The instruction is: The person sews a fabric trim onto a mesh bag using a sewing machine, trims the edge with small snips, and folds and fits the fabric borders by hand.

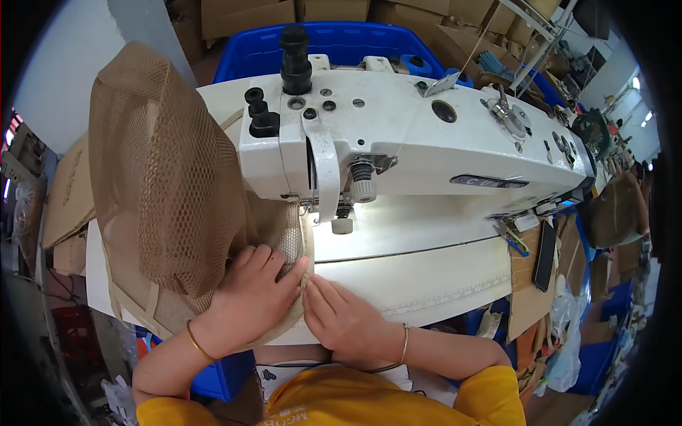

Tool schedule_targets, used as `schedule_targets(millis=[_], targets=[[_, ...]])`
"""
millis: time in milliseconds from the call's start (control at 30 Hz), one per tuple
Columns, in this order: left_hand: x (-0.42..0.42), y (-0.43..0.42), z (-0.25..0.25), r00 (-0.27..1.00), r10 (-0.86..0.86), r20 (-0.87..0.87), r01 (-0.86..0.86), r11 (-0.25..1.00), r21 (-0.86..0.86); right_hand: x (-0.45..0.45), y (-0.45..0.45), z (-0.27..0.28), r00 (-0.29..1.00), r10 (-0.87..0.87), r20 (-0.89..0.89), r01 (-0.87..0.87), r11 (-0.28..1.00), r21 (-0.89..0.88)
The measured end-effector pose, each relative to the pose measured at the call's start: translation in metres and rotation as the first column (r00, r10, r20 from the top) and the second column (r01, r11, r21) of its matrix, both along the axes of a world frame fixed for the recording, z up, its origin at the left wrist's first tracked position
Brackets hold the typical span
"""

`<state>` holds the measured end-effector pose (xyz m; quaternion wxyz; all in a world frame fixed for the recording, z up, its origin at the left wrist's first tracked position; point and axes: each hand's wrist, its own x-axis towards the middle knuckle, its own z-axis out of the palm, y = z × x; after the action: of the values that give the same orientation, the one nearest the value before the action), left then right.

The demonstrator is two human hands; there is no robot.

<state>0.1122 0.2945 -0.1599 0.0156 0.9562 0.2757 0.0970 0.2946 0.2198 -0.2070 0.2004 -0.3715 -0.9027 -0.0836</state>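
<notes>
A brown mesh fabric piece (pixel 167 177) with a pale bound edge lies bunched on the left of the sewing machine (pixel 398 121). Its edge runs up under the presser foot area, beside the lit needle. My left hand (pixel 256 295) presses on the mesh, thumb and fingers pinching the bound edge just in front of the needle. Against it, my right hand (pixel 348 316) pinches the same edge from the right side, fingertips almost touching the left thumb. The exact needle point is partly hidden by the machine's lever and foot.
A dark phone (pixel 545 255) and a small blue-handled cutter (pixel 515 241) lie at the table's right end, by cardboard (pixel 529 298). A blue bin (pixel 241 50) stands behind the machine, with cartons (pixel 249 18) beyond. A ruler strip (pixel 440 302) runs along the table's front.
</notes>
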Motion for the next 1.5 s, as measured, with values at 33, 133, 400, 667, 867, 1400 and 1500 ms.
schedule_targets(millis=[33,133,400,667,867,1400,1500], targets=[[0.0,0.002,0.0,1.0,0.005,-0.008,-0.005,1.0,0.002,-0.001,0.003,-0.002,1.0,0.001,0.001,-0.001,1.0,-0.002],[0.001,0.009,0.0,1.0,0.011,-0.016,-0.011,1.0,0.006,-0.001,0.01,-0.005,1.0,-0.028,-0.007,0.029,0.998,0.057],[0.004,0.023,0.001,0.998,0.037,-0.045,-0.037,0.999,0.003,0.006,0.031,-0.002,1.0,0.024,-0.006,-0.024,0.999,0.023],[0.011,0.036,0.0,0.998,0.037,0.051,-0.041,0.996,0.074,0.012,0.048,-0.005,0.999,0.007,-0.047,-0.006,1.0,0.018],[0.014,0.041,-0.006,0.994,-0.036,0.099,0.013,0.974,0.226,0.017,0.057,-0.007,0.996,-0.021,-0.09,0.017,0.999,-0.043],[-0.07,-0.06,0.023,0.936,-0.21,-0.283,0.227,0.973,0.028,0.019,0.056,-0.009,1.0,-0.018,-0.015,0.018,1.0,0.023],[-0.056,-0.067,0.035,0.955,-0.235,-0.18,0.228,0.972,-0.062,0.006,0.041,-0.004,0.999,-0.029,0.015,0.03,0.996,-0.083]])
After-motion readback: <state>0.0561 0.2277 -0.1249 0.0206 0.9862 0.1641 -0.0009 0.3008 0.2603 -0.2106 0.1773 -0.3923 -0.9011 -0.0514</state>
